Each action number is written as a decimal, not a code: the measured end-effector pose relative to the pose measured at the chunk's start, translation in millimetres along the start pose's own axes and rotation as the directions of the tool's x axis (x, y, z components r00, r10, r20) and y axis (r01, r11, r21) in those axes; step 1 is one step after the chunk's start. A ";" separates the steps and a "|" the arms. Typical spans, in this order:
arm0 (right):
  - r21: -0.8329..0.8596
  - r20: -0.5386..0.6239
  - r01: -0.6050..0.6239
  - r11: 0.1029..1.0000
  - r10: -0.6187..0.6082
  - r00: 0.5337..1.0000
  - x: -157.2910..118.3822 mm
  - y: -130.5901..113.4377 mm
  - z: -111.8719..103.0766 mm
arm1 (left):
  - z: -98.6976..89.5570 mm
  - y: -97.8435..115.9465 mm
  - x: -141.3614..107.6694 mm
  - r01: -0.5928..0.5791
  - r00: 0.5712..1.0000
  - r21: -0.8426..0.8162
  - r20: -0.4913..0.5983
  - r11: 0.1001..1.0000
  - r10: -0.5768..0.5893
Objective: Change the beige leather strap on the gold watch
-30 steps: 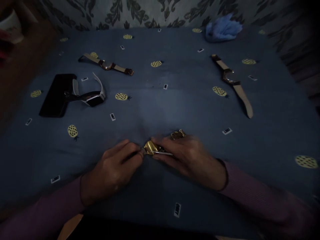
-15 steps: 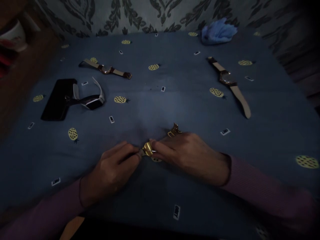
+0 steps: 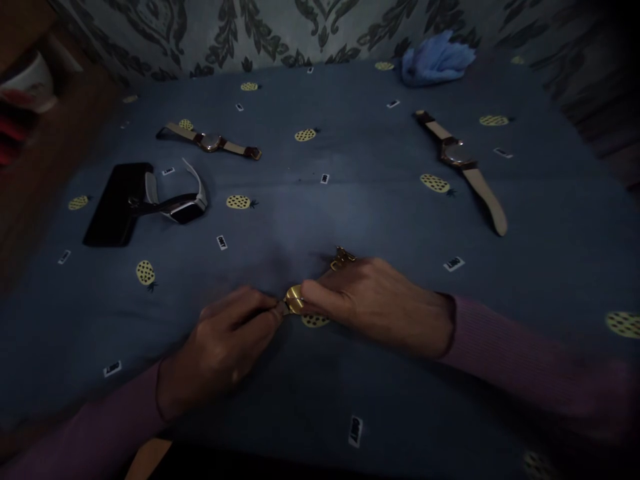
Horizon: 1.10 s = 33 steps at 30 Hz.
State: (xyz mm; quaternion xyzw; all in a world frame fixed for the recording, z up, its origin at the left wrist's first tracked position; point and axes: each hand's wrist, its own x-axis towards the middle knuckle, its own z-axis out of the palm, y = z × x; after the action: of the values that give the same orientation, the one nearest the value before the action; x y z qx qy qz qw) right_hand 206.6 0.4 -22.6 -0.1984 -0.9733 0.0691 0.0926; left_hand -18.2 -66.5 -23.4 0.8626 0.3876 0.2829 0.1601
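A gold watch (image 3: 294,299) is held between my two hands near the front of the table. My left hand (image 3: 223,343) is closed, its fingertips pinching the strap at the left of the watch face. The fingers of my right hand (image 3: 370,300) are closed on the right side of the same watch, covering part of the face. Beyond the right knuckles a gold buckle (image 3: 342,259) sticks out. My right fingers hide most of the strap between face and buckle.
On the blue patterned tablecloth (image 3: 280,227) lie a black phone (image 3: 117,203), a smartwatch (image 3: 186,211) beside it, a brown-strapped watch (image 3: 211,142) at the back left, another watch (image 3: 457,153) at the right, and a crumpled blue cloth (image 3: 437,60) at the back.
My right thumb has shifted slightly over the watch face, and the gold buckle has tilted and moved a little left. Both hands still hold the watch.
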 end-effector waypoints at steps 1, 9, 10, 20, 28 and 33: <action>-0.005 0.006 0.013 1.000 -0.013 1.000 1.1 0.4 -1.7 | -0.3 0.2 0.0 0.007 1.000 0.003 0.008 1.000 -0.007; 0.037 -0.044 0.080 0.996 -0.079 0.996 10.0 5.1 -6.8 | -1.5 3.5 0.6 0.037 0.999 -0.011 0.026 0.999 -0.037; 0.059 -0.050 0.074 0.996 -0.071 0.996 9.2 5.6 -4.7 | -1.4 3.7 0.5 0.043 0.999 -0.009 0.030 0.999 -0.043; 0.353 0.021 0.069 0.933 -0.082 0.996 2.7 7.2 -2.0 | 1.1 2.4 1.0 0.068 0.998 -0.006 -0.004 0.998 -0.068; 0.380 0.035 0.034 0.925 -0.051 0.998 4.7 6.4 -4.2 | -1.1 5.1 4.3 0.069 0.998 0.005 -0.008 0.998 -0.069; 0.348 0.075 0.006 0.937 -0.034 0.997 8.0 3.5 -7.3 | -0.7 4.2 3.3 0.059 0.998 -0.001 -0.007 0.998 -0.059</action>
State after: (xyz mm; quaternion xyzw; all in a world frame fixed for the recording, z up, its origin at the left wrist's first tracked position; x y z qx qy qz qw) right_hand 202.2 7.4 -14.8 -0.1660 -0.9507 0.2470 0.0877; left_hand -14.4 -66.7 -19.6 0.8497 0.4134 0.2810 0.1675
